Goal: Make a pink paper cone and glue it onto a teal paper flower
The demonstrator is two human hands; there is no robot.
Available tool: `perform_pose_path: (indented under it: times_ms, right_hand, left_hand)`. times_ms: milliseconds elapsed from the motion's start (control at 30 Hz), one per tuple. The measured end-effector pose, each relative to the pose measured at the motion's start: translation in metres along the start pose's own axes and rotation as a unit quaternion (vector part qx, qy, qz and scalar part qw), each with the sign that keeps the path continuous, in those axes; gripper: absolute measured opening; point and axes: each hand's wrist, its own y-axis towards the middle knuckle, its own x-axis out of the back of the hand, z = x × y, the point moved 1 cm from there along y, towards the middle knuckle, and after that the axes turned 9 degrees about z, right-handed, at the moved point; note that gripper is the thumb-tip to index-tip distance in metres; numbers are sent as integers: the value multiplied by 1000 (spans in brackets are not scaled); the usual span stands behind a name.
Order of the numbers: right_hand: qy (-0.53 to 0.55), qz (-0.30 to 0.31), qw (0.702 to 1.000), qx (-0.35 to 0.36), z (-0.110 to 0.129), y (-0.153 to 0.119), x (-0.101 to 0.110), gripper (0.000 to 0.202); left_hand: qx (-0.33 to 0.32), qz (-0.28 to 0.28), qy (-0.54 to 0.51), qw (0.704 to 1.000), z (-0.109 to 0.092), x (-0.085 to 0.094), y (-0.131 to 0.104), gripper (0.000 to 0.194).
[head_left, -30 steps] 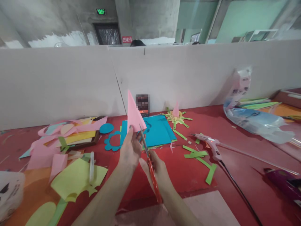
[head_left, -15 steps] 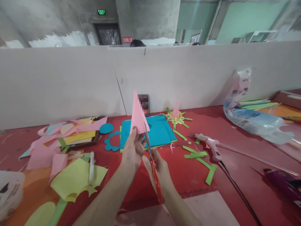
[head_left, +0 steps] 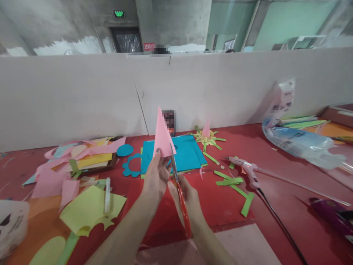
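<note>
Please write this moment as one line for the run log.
left hand: holds pink paper cone | right hand: holds red-handled scissors, blades at cone's lower edge | glue gun: on table, right

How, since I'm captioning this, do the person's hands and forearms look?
Neither the left hand nor the right hand shows a glove or ring. No sleeve, watch or bracelet shows on the left forearm or right forearm. The left thumbnail looks dark; whether painted is unclear.
</note>
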Motion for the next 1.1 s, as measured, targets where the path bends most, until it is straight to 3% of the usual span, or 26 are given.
perform_pose_path:
  times_ms: [367,600,800,967,1100]
  right_hand:
    - [-37,18,999,-15,2,0,4,38]
    - [-102,-2,995,18,-5,0,1,31]
    - [-127,22,991,30,-1,-3,1,36]
    - [-117,46,992,19,-1,-3,-2,35]
    - [-91,31,995,31,-1,-1,-4,33]
  left_hand:
    - [12,-6,2,1000,0,0,0,25]
    - [34,-71,18,997,0,-4,-4,25]
    - [7,-53,-28,998,-11,0,-1,13]
    - [-18,-52,-36,998,-19,0,1,15]
    - [-20,-27,-40,999,-20,0,2,16]
